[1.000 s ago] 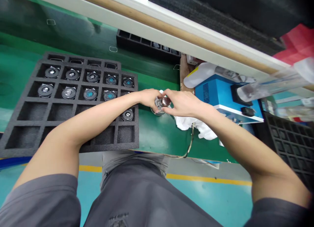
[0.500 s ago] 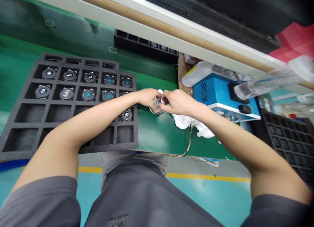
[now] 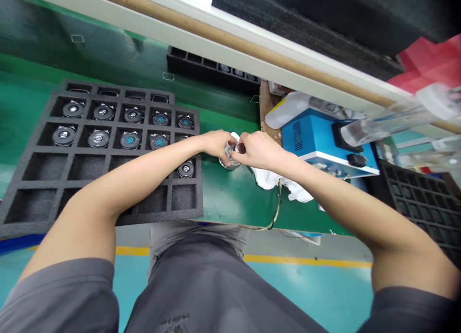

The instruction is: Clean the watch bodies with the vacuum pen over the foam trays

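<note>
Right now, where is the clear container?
In the head view, the clear container is near the middle, between the left hand and the right hand, just right of the dark foam tray.

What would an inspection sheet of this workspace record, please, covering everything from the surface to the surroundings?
Surface: green table, glossy; foam tray on it, with discs in several cells.
Job's things: clear jar between the hands; contents unclear.
Clutter: crumpled white cloth right of the jar; bottle beside a blue box.
Hands: left hand holds the jar; right hand has its fingers curled at the top, grip partly hidden.
Cables: one cable runs from the cloth's edge to the table's near edge.
Surroundings: shelf beyond the table; yellow-striped floor below.
</note>
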Motion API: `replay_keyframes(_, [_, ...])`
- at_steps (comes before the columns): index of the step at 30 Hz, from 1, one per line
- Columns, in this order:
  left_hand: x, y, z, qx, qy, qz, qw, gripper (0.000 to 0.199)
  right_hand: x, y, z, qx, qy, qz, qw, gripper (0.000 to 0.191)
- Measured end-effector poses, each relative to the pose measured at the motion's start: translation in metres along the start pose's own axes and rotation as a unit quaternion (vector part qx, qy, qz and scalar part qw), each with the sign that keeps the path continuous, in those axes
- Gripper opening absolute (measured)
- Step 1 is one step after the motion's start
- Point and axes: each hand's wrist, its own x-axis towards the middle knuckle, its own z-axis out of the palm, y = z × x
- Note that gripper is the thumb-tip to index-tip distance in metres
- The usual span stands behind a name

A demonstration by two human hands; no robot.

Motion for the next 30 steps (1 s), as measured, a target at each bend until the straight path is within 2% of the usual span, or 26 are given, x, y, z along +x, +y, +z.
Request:
replay_keyframes(2, [0.000, 0.000, 0.000, -0.001, -0.005, -0.003, 1.000, 0.059, -0.003, 0.001, -0.002, -0.006, 0.002, -0.023, 1.000, 0.040])
replay_keyframes(5, [0.000, 0.002, -0.001, -0.003, -0.010, -0.021, 1.000, 0.058, -0.001, 0.012, -0.004, 0.000, -0.001, -0.135, 0.991, 0.040])
replay_keyframes(7, [-0.001, 0.003, -0.003, -0.004, -0.009, -0.022, 1.000, 0.056, 0.004, 0.017, 0.000, 0.019, -0.002, -0.168, 0.986, 0.035])
replay_keyframes(9, [-0.002, 0.004, -0.004, 0.003, -0.005, -0.014, 1.000, 0.056, 0.009, 0.016, 0.007, 0.040, 0.017, -0.122, 0.992, 0.031])
replay_keyframes(12, [-0.004, 0.005, -0.006, 0.020, -0.005, -0.002, 1.000, 0.056, 0.010, 0.008, 0.017, 0.066, 0.039, -0.004, 0.997, 0.031])
replay_keyframes(14, [-0.004, 0.005, -0.006, 0.020, -0.009, -0.001, 1.000, 0.054, 0.006, 0.006, 0.019, 0.085, 0.032, 0.018, 0.996, 0.037])
replay_keyframes(16, [-0.003, 0.004, -0.005, 0.010, -0.010, 0.000, 1.000, 0.056, 0.001, 0.011, 0.015, 0.090, 0.026, -0.031, 0.995, 0.042])
replay_keyframes(19, [-0.002, 0.001, -0.004, -0.014, -0.012, 0.013, 1.000, 0.059, -0.002, 0.022, 0.007, 0.068, 0.024, -0.157, 0.985, 0.041])
replay_keyframes(21, [-0.001, -0.001, -0.004, -0.016, -0.013, 0.014, 1.000, 0.057, 0.000, 0.026, 0.005, 0.056, 0.019, -0.192, 0.980, 0.036])
replay_keyframes(23, [-0.002, -0.002, -0.005, 0.002, -0.006, 0.017, 1.000, 0.055, 0.003, 0.024, 0.009, 0.057, 0.023, -0.162, 0.985, 0.036])
replay_keyframes(27, [-0.005, -0.001, -0.008, 0.041, 0.015, 0.057, 0.997, 0.052, 0.003, 0.007, 0.021, 0.082, 0.063, -0.011, 0.995, 0.040])
replay_keyframes(30, [-0.008, 0.005, -0.012, 0.073, 0.026, 0.064, 0.995, 0.048, 0.001, -0.005, 0.026, 0.117, 0.084, 0.063, 0.988, 0.039])
